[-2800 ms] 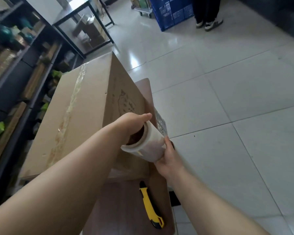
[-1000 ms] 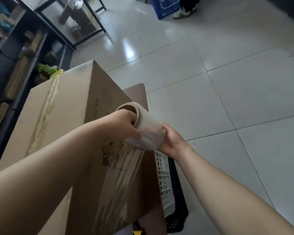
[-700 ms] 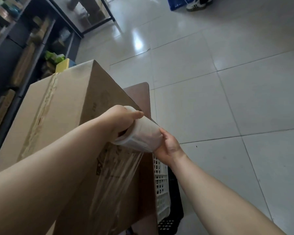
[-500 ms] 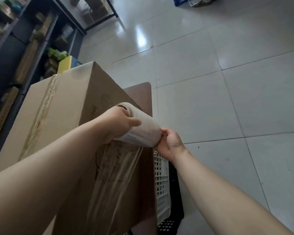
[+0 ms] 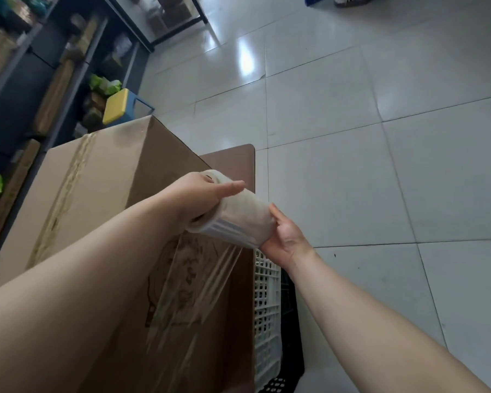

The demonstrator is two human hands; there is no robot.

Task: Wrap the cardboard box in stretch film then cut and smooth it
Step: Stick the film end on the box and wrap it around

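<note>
The cardboard box [image 5: 97, 194] stands on a brown desk [image 5: 233, 157], filling the frame from centre toward 8 o'clock, a taped seam along its top. Clear stretch film [image 5: 190, 302] runs down its near side from a stretch film roll [image 5: 238, 219] held just beside the box's edge. The left hand [image 5: 199, 197] has its grip closed on the roll's near end, thumb laid along the top; the right hand [image 5: 284, 236] cups the far end. At 5 o'clock a white crate [image 5: 267, 307] sits beside the desk on the tiled floor [image 5: 380, 165].
</note>
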